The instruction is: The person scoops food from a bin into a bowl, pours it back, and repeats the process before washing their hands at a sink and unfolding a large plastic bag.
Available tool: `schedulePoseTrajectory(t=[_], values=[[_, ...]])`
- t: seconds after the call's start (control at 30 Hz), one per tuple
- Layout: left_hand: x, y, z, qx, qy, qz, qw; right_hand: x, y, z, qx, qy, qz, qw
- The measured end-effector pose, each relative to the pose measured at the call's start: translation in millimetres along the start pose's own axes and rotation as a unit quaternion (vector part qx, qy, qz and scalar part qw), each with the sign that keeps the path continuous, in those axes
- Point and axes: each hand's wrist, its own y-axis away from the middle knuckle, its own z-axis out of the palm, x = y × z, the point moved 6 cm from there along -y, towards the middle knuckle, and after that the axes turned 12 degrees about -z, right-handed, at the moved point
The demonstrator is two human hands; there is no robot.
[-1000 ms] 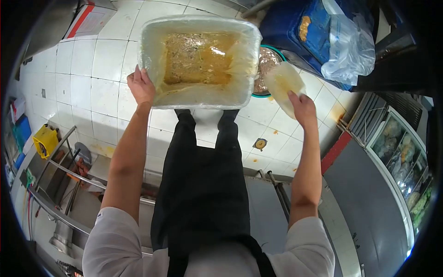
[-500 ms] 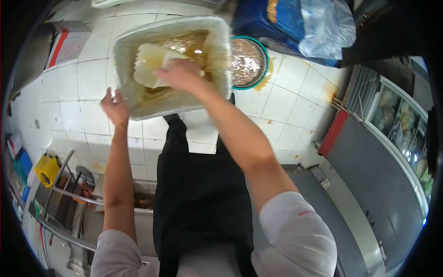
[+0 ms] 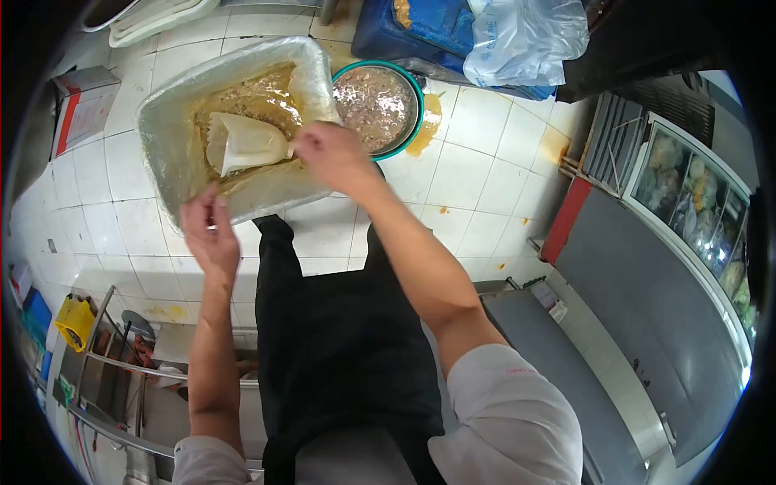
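A large tub (image 3: 158, 121) lined with clear plastic stands tilted on the tiled floor, a wet brownish mass in its bottom. Inside it rests a whitish plastic scoop (image 3: 250, 145), its mouth facing left. My right hand (image 3: 331, 158) is closed at the scoop's handle end, over the tub's right side; the fingertips are slightly blurred. At the near left rim is my left hand (image 3: 212, 234), fingers loosely bent and apart, holding nothing that I can see. Against the tub's right side sits a round green-rimmed basin (image 3: 376, 109) full of a wet, pinkish-brown mixture.
Behind the basin is a blue container (image 3: 372, 32) with a clear plastic bag (image 3: 525, 40) on top. A red-and-white box (image 3: 85, 109) stands left. Brown liquid (image 3: 428, 121) stains the tiles beside the basin. A glass-fronted cabinet (image 3: 695, 194) is at the right, a metal rail (image 3: 145, 364) lower left.
My right hand has shifted from over the scoop's body to its handle end. My left hand has come to the tub's near rim. The view has moved, so the tub appears further left.
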Motion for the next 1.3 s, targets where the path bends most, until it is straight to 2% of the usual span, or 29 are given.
schedulePoseTrajectory(t=[0.07, 0.1, 0.13, 0.2, 0.23, 0.3, 0.37, 0.43, 0.5, 0.57, 0.67, 0.7, 0.8, 0.9, 1.0, 1.13, 1.17, 1.2, 1.3], values=[[41, 21, 33, -0.066, 0.044, 0.022, 0.997, 46, 25, -44, 0.063, 0.013, 0.009, 0.998], [49, 34, 56, -0.117, 0.095, -0.018, 0.989, 79, 34, -62, 0.087, 0.033, 0.019, 0.995], [63, 45, 80, -0.168, 0.064, -0.026, 0.983, 112, 42, -79, 0.093, 0.069, 0.068, 0.991], [78, 66, 139, -0.244, 0.105, -0.072, 0.961, 193, 51, -101, 0.086, 0.147, 0.118, 0.978], [78, 72, 169, -0.279, 0.107, -0.105, 0.948, 215, 49, -111, 0.093, 0.187, 0.108, 0.972], [33, 86, 248, -0.290, 0.136, -0.167, 0.933, 264, 37, -121, 0.050, 0.235, 0.163, 0.957], [-30, 86, 318, -0.246, 0.063, -0.249, 0.935, 295, 18, -124, 0.048, 0.285, 0.163, 0.943], [-125, 86, 395, -0.142, -0.160, -0.160, 0.964, 302, -2, -129, 0.062, 0.314, 0.147, 0.936], [-129, 74, 403, -0.070, -0.212, -0.209, 0.952, 327, -29, -120, -0.005, 0.342, 0.160, 0.926], [-118, 66, 394, -0.034, -0.093, -0.400, 0.911, 336, -43, -113, -0.067, 0.360, 0.176, 0.914], [-126, 61, 401, -0.052, -0.111, -0.433, 0.893, 338, -52, -114, -0.097, 0.376, 0.174, 0.905], [-138, 61, 405, -0.066, -0.073, -0.466, 0.879, 337, -54, -113, -0.104, 0.389, 0.146, 0.904], [-135, 59, 403, -0.076, -0.115, -0.406, 0.904, 339, -55, -114, -0.113, 0.366, 0.121, 0.916], [-118, 52, 395, -0.043, -0.191, -0.366, 0.910, 352, -58, -107, -0.082, 0.380, 0.089, 0.917], [-115, 49, 393, -0.045, -0.206, -0.365, 0.907, 361, -59, -107, -0.039, 0.382, 0.019, 0.923], [-116, 46, 389, -0.033, -0.182, -0.395, 0.900, 364, -56, -103, -0.078, 0.366, 0.084, 0.923], [-115, 39, 387, -0.064, -0.190, -0.377, 0.904, 361, -56, -104, -0.057, 0.378, 0.066, 0.922], [-111, 36, 385, -0.037, -0.214, -0.367, 0.905, 363, -68, -107, -0.049, 0.372, 0.069, 0.925], [-113, 35, 389, -0.040, -0.183, -0.368, 0.911, 370, -45, -106, -0.063, 0.347, 0.111, 0.929]])
